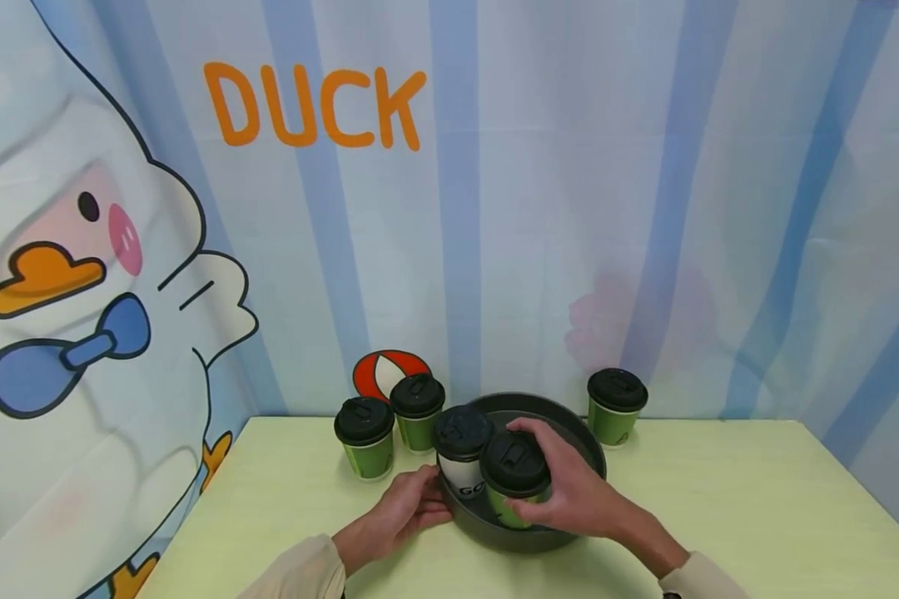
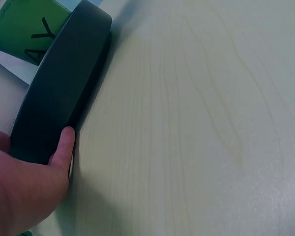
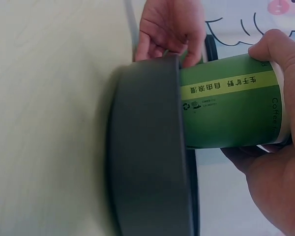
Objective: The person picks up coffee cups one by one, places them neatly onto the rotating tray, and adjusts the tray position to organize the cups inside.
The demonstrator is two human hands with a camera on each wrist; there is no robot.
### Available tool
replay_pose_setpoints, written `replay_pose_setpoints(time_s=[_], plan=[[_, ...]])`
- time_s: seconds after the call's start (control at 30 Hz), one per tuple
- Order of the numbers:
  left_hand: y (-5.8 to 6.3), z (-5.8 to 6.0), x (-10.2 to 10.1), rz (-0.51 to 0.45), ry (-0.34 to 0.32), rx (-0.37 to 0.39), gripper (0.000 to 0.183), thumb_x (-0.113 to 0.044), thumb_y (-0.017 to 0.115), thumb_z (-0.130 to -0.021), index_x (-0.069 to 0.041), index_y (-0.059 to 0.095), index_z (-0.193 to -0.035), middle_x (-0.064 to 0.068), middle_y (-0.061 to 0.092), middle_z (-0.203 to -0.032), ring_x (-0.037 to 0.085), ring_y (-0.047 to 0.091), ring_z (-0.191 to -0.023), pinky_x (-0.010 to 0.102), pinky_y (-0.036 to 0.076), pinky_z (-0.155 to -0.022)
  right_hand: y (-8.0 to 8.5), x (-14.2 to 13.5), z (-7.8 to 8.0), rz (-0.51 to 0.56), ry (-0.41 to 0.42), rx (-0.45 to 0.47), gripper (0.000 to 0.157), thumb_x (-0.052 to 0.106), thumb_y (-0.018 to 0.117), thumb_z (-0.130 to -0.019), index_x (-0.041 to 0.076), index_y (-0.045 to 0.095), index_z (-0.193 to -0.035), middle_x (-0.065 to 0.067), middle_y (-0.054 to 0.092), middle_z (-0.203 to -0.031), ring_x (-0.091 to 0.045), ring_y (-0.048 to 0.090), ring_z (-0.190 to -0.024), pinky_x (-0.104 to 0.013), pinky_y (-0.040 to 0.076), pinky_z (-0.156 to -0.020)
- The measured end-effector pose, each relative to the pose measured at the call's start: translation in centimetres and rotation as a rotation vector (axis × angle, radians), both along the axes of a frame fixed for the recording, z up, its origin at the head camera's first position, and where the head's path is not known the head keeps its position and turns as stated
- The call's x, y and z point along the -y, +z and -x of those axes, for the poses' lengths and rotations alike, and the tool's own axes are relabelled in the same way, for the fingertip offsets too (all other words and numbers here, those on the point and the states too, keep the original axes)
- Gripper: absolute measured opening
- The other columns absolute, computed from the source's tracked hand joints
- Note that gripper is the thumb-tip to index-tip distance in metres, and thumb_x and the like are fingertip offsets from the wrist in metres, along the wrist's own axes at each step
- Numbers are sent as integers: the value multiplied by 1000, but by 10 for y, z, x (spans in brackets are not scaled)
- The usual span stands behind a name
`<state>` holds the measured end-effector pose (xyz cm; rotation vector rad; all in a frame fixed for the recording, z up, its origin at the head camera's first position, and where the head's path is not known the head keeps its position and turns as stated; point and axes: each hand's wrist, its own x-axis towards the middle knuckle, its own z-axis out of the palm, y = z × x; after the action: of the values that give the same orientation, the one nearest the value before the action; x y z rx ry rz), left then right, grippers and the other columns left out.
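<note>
A green paper coffee cup with a black lid (image 1: 514, 462) stands upright inside a round dark baking pan (image 1: 520, 541). My right hand (image 1: 578, 492) grips this cup around its upper part, thumb and fingers on opposite sides. Next to it in the pan is a white cup with a black lid (image 1: 462, 474), lettering on its front. My left hand (image 1: 400, 514) holds the pan at its left side, with a finger (image 2: 65, 147) low against the wall near the table and the thumb up at the rim. In the right wrist view, the green cup (image 3: 231, 103) shows a yellow printed band.
Two more green lidded cups, a nearer one (image 1: 368, 441) and a farther one (image 1: 418, 416), stand left of the pan. Another green cup (image 1: 616, 408) stands behind it to the right. The pale wooden table (image 1: 734, 499) ends at a printed duck curtain (image 1: 539, 183).
</note>
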<state>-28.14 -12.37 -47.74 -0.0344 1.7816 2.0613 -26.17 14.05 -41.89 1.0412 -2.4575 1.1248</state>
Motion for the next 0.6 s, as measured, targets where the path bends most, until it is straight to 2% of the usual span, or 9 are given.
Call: replay_pose_setpoints(time_s=[0.33,0.6], plan=[[2,0,0,0,2,0,36,-28,44,-96,5,56,-105,7,60,-84,15,61,-75,38,56,-79,-16,2,-1,-8,-11,-8,82,44,80,-73,28,33,-139,8,45,-132,-10,47,-118,-36,45,-96],[2,0,1,10,-6,-2,39,-28,42,-97,7,55,-109,7,60,-86,14,61,-75,35,57,-79,-18,1,0,-1,0,-2,80,45,78,-75,29,32,-139,11,44,-132,-8,48,-116,-36,46,-94]])
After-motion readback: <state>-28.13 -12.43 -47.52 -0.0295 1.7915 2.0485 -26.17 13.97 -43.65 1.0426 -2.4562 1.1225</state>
